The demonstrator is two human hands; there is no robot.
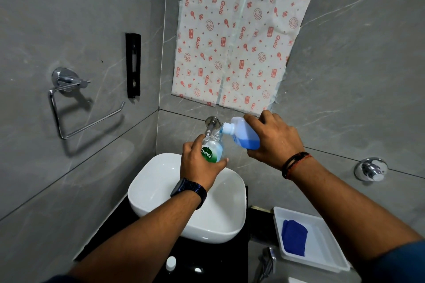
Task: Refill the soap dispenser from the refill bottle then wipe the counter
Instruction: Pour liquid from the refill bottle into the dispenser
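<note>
My left hand [199, 164] grips a clear soap dispenser bottle [212, 148] with a green Dettol label, held upright above the white basin [158, 181]. My right hand [272, 139] holds a translucent refill bottle [242, 132], tilted so its white neck meets the dispenser's open mouth. Blue liquid pools in the lower part of the refill bottle. A small white cap [170, 263] lies on the black counter [207, 257] in front of the basin. A folded blue cloth [294, 236] rests in a white tray [331, 257] at the right.
A chrome wall spout [210, 122] sticks out just behind the two bottles. A chrome towel ring [69, 103] hangs on the left wall, and a chrome valve [370, 169] sits on the right wall. A hand sprayer [266, 262] is beside the tray.
</note>
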